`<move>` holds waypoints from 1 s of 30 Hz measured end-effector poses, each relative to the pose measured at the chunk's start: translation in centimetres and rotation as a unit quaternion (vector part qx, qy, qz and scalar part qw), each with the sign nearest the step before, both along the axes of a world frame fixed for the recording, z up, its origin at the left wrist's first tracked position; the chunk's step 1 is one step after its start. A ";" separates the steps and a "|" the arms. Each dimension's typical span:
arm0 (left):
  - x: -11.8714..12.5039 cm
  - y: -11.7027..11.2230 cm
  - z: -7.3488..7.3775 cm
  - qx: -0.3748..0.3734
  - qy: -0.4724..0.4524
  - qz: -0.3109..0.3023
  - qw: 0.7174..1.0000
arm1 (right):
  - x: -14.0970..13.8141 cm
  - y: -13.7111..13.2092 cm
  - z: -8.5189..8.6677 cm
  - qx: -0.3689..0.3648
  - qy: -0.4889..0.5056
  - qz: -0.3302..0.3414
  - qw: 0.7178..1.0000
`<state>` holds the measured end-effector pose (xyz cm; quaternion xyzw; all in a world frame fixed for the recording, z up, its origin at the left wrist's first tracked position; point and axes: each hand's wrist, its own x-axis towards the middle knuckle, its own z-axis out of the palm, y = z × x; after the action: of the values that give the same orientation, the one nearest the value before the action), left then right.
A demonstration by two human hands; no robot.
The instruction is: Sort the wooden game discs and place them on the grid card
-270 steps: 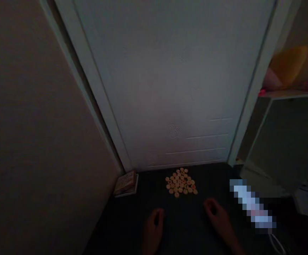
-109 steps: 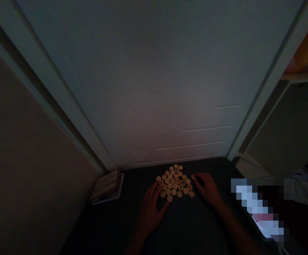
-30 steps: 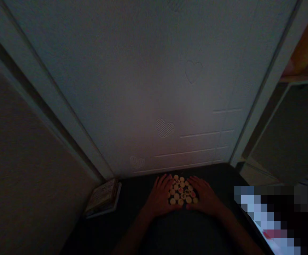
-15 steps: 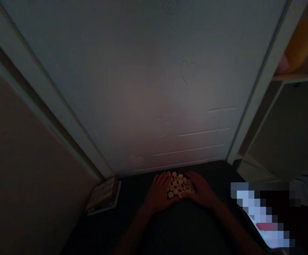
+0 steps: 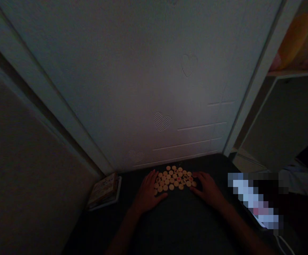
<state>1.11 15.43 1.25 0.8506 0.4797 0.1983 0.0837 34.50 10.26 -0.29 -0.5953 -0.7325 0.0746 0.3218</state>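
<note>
Several small round, pale wooden discs (image 5: 171, 180) lie close together in a patch on the dark table (image 5: 180, 223); a few carry red or dark markings. At the patch's left edge rests my left hand (image 5: 149, 192), fingers stretched out and thumb apart, its fingertips at the outermost discs. On the opposite side my right hand (image 5: 207, 187) lies with its fingers spread, touching or nearly touching the discs at that end. Neither hand grips a disc. The light is dim, so the markings are hard to read.
A small stack of books (image 5: 104, 190) lies at the table's left back corner. Behind the table rises a pale panel (image 5: 143, 78) with heart shapes. To the right is a lit, pixelated screen (image 5: 251, 202) with a cable below it. Shelves (image 5: 297, 73) stand further right.
My hands have moved apart, the left one leftward and the right one slightly rightward. More discs show between them, over a wider patch. The view has tilted down slightly.
</note>
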 end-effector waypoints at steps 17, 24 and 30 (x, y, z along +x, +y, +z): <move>7.8 6.3 3.2 -0.063 0.034 -0.108 0.992 | 0.3 -1.7 -0.1 -0.021 0.041 -0.018 0.999; 9.3 4.6 1.6 -0.056 0.039 -0.138 0.988 | -0.3 -2.8 -0.4 -0.038 -0.035 0.037 0.998; 7.7 3.1 2.8 -0.054 0.052 -0.150 0.986 | -1.3 -1.7 -0.2 -0.032 -0.059 0.074 0.995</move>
<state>8.82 18.49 4.09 0.9164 0.3603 0.1126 0.1327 33.22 8.58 -0.49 -0.5529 -0.7893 0.0865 0.2527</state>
